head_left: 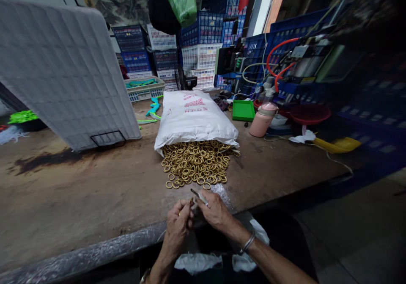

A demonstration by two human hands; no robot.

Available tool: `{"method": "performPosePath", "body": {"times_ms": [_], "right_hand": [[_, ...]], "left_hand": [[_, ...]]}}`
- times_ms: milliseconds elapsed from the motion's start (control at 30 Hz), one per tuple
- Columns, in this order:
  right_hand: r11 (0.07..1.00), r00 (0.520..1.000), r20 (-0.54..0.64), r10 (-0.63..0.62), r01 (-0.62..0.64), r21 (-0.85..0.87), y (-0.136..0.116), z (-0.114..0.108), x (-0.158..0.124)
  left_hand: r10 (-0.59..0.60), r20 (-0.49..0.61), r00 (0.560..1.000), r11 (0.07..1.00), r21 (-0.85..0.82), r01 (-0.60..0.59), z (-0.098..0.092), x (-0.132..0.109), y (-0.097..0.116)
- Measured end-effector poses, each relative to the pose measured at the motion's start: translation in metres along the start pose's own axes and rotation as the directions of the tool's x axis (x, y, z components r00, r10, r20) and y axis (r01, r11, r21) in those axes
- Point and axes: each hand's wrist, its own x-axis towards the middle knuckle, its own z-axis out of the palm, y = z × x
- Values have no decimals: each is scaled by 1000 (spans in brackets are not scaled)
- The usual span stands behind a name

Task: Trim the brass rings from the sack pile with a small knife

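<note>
My left hand point(179, 218) is closed, its fingertips pinching a small brass-coloured ring point(191, 201), mostly hidden by the fingers. Wrapped in my right hand point(216, 211) is a thin tool with a dark, narrow tip point(194, 192) and a pale part by the thumb; its exact kind cannot be made out. Both hands are close together over the table's front edge, the tool's tip just above the ring. Beyond them, a heap of brass-coloured rings point(196, 163) spills from the open mouth of a white woven sack point(193, 121) lying on the table.
The wooden table point(127, 191) has a plastic-wrapped front edge. A tall white padded panel point(69, 72) stands at the left. To the right are a green tray point(243, 110), a pink bottle point(263, 119), a yellow scoop point(338, 145) and a machine with red hoses. Stacked crates point(203, 57) fill the back.
</note>
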Motion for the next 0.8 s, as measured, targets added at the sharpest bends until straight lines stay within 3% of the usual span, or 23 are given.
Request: {"method": "performPosePath", "body": {"times_ms": [167, 367, 467, 667, 800], "right_hand": [[962, 983, 127, -129, 155, -226, 0, 1, -11], [928, 978, 192, -75, 139, -345, 1, -2, -9], [912, 989, 148, 2, 59, -407, 10, -5, -1], [891, 994, -45, 101, -110, -441, 21, -12, 20], [875, 987, -101, 125, -158, -459, 16, -13, 33]], "left_hand": [[80, 17, 997, 995, 59, -81, -1, 0, 0], [134, 18, 991, 986, 96, -136, -3, -4, -3], [75, 36, 997, 995, 64, -78, -2, -11, 1], [-59, 96, 994, 955, -285, 84, 0, -15, 6], [-86, 106, 991, 923, -365, 119, -3, -12, 5]]}}
